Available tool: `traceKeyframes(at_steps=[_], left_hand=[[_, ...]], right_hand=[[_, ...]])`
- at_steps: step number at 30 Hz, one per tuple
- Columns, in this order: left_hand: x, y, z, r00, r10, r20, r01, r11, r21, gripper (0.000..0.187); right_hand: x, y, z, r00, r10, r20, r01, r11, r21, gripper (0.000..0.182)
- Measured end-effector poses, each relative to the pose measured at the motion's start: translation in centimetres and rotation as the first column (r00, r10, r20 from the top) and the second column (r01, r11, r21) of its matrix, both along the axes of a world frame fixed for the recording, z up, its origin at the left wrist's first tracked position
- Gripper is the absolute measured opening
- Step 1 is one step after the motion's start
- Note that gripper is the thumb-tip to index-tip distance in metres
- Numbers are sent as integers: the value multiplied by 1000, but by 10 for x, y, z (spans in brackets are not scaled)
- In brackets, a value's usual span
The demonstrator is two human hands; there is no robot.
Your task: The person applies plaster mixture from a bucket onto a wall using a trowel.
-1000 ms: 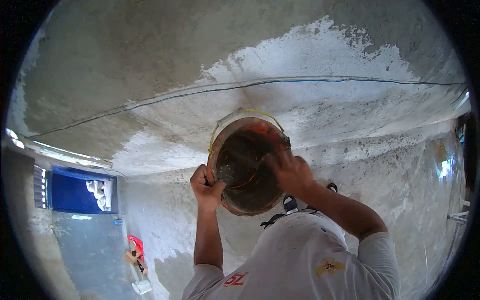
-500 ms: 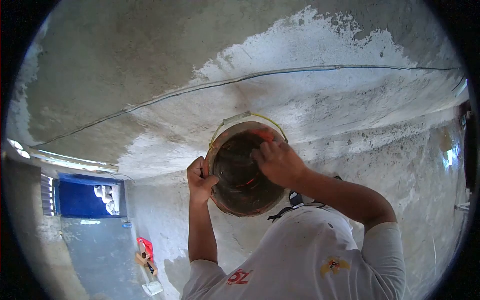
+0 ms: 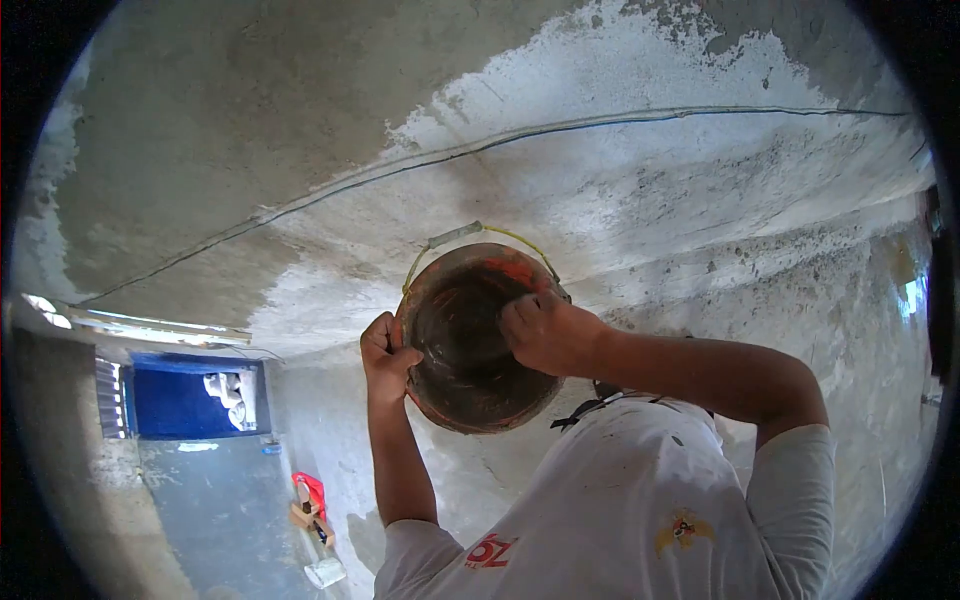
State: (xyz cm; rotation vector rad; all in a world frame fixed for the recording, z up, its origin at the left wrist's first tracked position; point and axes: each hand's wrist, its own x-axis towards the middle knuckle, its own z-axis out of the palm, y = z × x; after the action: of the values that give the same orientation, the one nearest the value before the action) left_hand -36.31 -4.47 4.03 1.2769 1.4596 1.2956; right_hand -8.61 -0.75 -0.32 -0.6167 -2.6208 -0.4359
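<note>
A dirty bucket (image 3: 455,385), dark inside with orange-red patches near its rim, is tilted so that its mouth faces me. Its wire handle (image 3: 455,235), with a pale grip, stands up beyond the far rim. My left hand (image 3: 388,362) clasps the bucket's left rim, thumb inside and fingers outside. At the right side of the mouth, my right hand (image 3: 550,330) reaches in with its fingers curled together. Whatever those fingers hold, if anything, is hidden.
A rough, patchy grey-and-white plastered wall (image 3: 600,80) spans the view, with a cable (image 3: 480,145) running across it. A blue-framed opening (image 3: 170,400) is at the left. Red and brown items (image 3: 312,505) and a white container (image 3: 325,572) lie below it.
The bucket and my left hand have shifted slightly left in view. My right hand has moved a little lower inside the bucket, its fingers still curled.
</note>
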Motion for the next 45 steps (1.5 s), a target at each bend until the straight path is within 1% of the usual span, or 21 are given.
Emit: traceKeyframes(at_steps=[1,3,6,7,9,10,13,15,20,22,23,27,29,33,36,38,39,41,42,44,45], left_hand=[[-1,2,-4,1000,-15,7,15,1000,14,30],[-1,3,-7,1000,-25,18,25,999,31,30],[5,10,-6,998,-56,-28,58,996,61,30],[4,12,-6,999,-29,-30,30,999,44,31],[4,13,-5,1000,1,-22,0,999,32,31],[4,12,-2,999,1,-36,0,1000,23,32],[3,11,-6,998,-20,-56,22,999,34,33],[8,9,-6,997,-38,-69,41,998,48,33],[22,21,-1,992,-19,-124,29,996,84,35],[21,26,1,993,-6,-117,16,996,82,35],[21,25,1,994,8,-111,0,998,67,35],[23,23,0,983,8,-184,-8,1000,2,34],[35,23,6,950,30,-310,-15,999,51,29],[44,27,11,931,36,-364,-7,997,81,28],[49,33,11,939,62,-337,-24,993,117,30],[50,37,11,920,95,-381,-54,992,116,28],[50,40,8,920,98,-380,-59,992,112,28],[47,43,-5,907,44,-419,3,994,110,28],[48,43,-9,905,48,-423,-2,994,107,28],[53,42,-15,866,12,-499,-1,1000,21,28],[53,40,-20,889,-17,-458,36,999,33,27]], right_hand=[[-5,2,3,1000,5,7,-5,1000,2,16],[-16,4,8,983,-89,-164,93,995,19,18],[-20,-10,-5,987,-44,-153,52,997,51,18],[-16,-14,-9,989,-41,-141,50,997,58,18],[-1,-18,-12,995,77,61,-72,994,-81,21],[7,-15,-10,994,78,72,-72,994,-77,21],[23,11,2,990,-29,138,46,991,-123,20],[23,26,8,970,-224,91,224,975,17,22],[13,4,-5,959,-272,83,267,962,60,27],[17,-10,-17,976,-174,128,183,981,-62,20],[19,-13,-19,988,-137,71,147,977,-152,18],[10,-1,7,974,-228,8,228,971,-73,16],[-4,12,19,962,-258,91,261,965,-23,16],[-17,6,21,937,-270,223,256,962,91,16],[-17,3,16,944,-149,296,133,988,74,16],[-16,5,11,935,-61,349,115,984,-135,15],[-13,9,12,935,-55,351,110,984,-139,15],[-5,21,13,954,77,289,54,906,-419,14],[0,29,18,955,83,285,47,905,-422,14],[12,42,26,905,145,400,156,762,-629,20],[13,46,0,931,128,342,145,730,-668,26]])
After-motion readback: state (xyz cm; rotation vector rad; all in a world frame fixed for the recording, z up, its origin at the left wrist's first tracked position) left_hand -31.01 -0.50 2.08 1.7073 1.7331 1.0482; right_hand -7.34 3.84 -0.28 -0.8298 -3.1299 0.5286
